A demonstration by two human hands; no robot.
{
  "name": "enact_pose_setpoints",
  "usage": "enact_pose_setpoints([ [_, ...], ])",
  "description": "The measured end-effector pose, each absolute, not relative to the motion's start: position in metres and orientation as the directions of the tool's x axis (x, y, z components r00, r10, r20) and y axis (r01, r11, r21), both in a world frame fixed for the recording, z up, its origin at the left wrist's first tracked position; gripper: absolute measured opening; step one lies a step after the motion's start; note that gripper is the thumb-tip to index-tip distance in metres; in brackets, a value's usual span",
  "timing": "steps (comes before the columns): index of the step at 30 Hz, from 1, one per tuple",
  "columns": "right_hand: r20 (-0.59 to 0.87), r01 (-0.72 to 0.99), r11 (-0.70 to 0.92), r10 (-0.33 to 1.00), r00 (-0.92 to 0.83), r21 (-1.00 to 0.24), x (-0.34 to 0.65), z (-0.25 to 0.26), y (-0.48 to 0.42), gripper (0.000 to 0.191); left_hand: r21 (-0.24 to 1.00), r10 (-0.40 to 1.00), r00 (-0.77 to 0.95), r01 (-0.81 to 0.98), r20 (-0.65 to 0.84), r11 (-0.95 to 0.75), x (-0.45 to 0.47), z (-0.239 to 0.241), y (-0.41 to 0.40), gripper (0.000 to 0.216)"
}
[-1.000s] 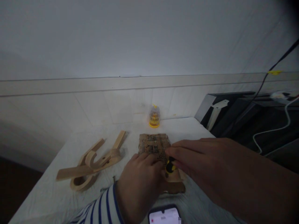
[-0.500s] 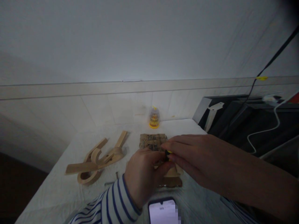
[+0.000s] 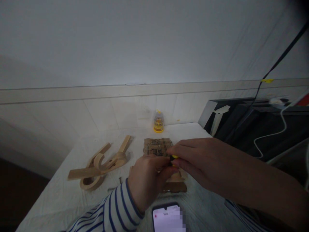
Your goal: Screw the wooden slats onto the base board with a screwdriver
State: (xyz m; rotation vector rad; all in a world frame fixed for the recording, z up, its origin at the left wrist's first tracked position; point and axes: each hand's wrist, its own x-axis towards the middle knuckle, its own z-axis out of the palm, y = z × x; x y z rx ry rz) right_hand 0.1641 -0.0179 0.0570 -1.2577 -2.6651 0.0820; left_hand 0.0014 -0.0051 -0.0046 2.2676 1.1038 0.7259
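Between my two hands is a small yellow-and-black screwdriver (image 3: 175,157), mostly covered by fingers. My left hand (image 3: 146,180), in a striped sleeve, pinches its black part. My right hand (image 3: 200,158) is closed on its yellow end from the other side. Both hands are above a piece of printed brown cardboard (image 3: 156,146). Pale wood shows under the fingers, and a darker brown edge (image 3: 175,187) lies at the near side; the hands hide most of what lies there. The screwdriver's tip is hidden.
Curved and straight wooden pieces (image 3: 95,172) lie at the left on the white-covered table (image 3: 60,196). Metal screws (image 3: 120,180) are near my left sleeve. A phone (image 3: 166,219) lies in front. A yellow-based clear container (image 3: 158,122) stands by the wall. Black panels and cables are at right.
Both hands keep their grip on the screwdriver in almost the same place. The right hand has turned slightly, and the view has shifted a little.
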Motion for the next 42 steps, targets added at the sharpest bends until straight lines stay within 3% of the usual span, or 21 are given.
enact_pose_setpoints([
  [10, 0.163, 0.753, 0.648, 0.759, -0.63, -0.109, 0.161, 0.06, -0.019, 0.012, 0.674, 0.789, 0.581, 0.503, 0.199, -0.54, 0.0, 0.0, -0.006, 0.016],
  [17, 0.142, 0.768, 0.631, 0.775, -0.616, -0.107, 0.16, 0.059, -0.018, 0.009, 0.761, 0.879, 0.422, 0.489, 0.222, -0.427, 0.007, -0.005, -0.009, 0.015],
  [28, 0.125, 0.67, 0.668, 0.732, -0.669, -0.323, 0.168, 0.066, -0.017, 0.019, 0.772, 0.916, 0.324, 0.511, 0.235, -0.379, 0.01, -0.011, -0.01, 0.013],
  [42, 0.168, 0.689, 0.689, 0.724, -0.669, -0.225, 0.166, 0.06, -0.015, 0.02, 0.746, 0.899, 0.378, 0.528, 0.221, -0.406, 0.008, -0.007, -0.011, 0.011],
])
